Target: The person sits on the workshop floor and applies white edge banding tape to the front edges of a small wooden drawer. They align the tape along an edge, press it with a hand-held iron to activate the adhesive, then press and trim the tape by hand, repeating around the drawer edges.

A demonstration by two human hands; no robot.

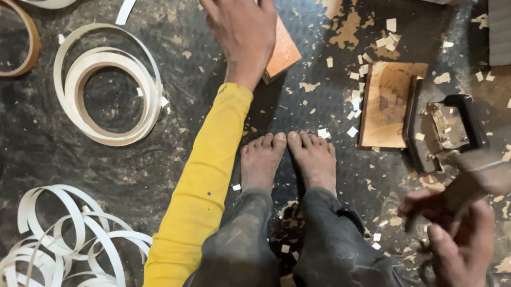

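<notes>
My left hand is lying flat, fingers together, on the orange wooden block at the top middle. My right hand is gripping a blurry tool, lower right.

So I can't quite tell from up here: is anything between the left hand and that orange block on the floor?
Nothing visible: the left hand already lies flat on the orange block, touching it.

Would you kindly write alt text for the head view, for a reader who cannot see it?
Seen from above, a squatting barefoot person rests the left hand on an orange-brown block while the right hand grips a blurred wooden handle. Coils of white edge strip and paper scraps litter the dark floor.
</notes>
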